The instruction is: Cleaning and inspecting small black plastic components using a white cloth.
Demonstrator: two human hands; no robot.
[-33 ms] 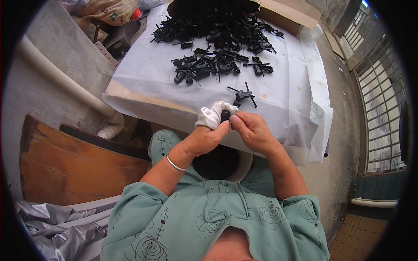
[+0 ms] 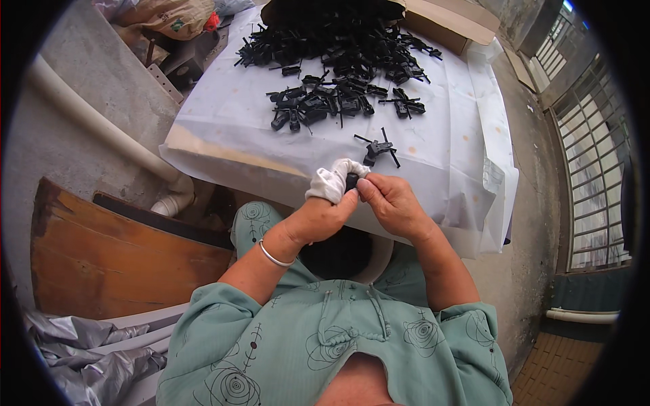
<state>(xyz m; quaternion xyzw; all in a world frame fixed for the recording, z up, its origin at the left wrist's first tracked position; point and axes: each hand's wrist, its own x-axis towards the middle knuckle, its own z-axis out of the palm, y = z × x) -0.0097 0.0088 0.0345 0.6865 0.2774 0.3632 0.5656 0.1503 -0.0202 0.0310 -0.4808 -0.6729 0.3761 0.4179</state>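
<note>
Black plastic part [image 2: 351, 181], held between both hands at the near edge of the worktop [image 2: 227, 135]. The left hand [image 2: 330, 214] is closed around it from the left, a white cloth [image 2: 326, 185] covering its fingers; the right hand [image 2: 395, 203] meets it from the right in a narrow pinch of thumb and forefinger. Only a short dark piece shows between cloth and fingertips, so its long axis cannot be told.

Just beyond, straight ahead and slightly left of the right hand's middle, lies a single loose part [image 2: 377, 148]. Its thick body slants back toward the person and a little leftward, while its thin arms spread outward. The cloth-covered left fingers come nearest to it; whether they touch cannot be told.

Farther out, a small cluster of black parts [image 2: 315, 105] lies ahead and to the left, and behind it a large heap [image 2: 325, 51], well apart from both hands. A cardboard box [image 2: 455, 24] stands at the far side.
</note>
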